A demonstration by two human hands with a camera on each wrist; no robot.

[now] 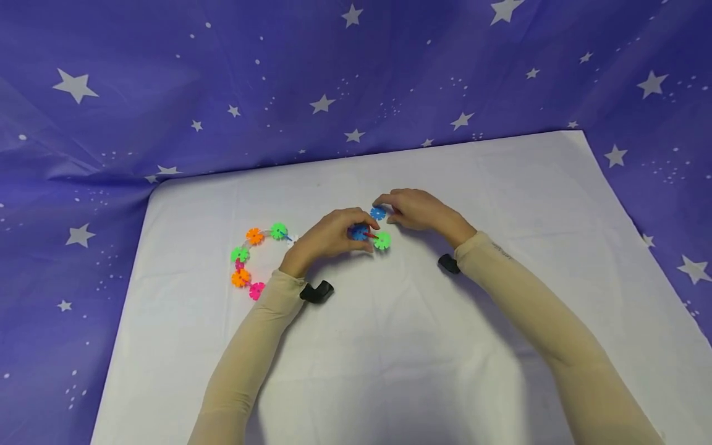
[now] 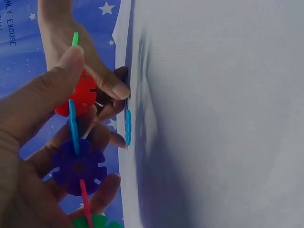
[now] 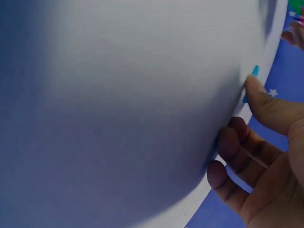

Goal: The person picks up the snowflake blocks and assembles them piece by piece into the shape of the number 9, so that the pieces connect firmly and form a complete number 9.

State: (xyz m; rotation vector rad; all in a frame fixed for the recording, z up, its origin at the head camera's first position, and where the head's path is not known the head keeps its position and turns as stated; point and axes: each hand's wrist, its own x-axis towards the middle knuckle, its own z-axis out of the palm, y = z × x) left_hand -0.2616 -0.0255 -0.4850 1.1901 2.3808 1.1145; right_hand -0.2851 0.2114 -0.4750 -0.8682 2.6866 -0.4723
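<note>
My left hand [image 1: 334,235] holds a short chain of slotted plastic discs, its thumb and fingers curled round it. In the left wrist view the chain shows a red disc [image 2: 85,95], a blue disc seen edge-on [image 2: 73,127], a purple disc [image 2: 79,166], a pinkish-red disc seen edge-on [image 2: 85,202] and a green disc [image 2: 97,222]. My right hand [image 1: 417,209] is at a loose light blue disc [image 1: 377,213] low over the tablecloth. Its index fingertip is at the disc's far edge, the thumb near its right side, with the fingers loosely bent and apart.
A curved chain of joined discs [image 1: 240,278], in orange, green and pink, lies on the white tablecloth [image 1: 389,346] to the left. My left forearm covers part of it. Behind the table hangs a purple star-patterned cloth [image 1: 278,80]. Black wrist mounts [image 1: 317,292] stick out from the sleeves.
</note>
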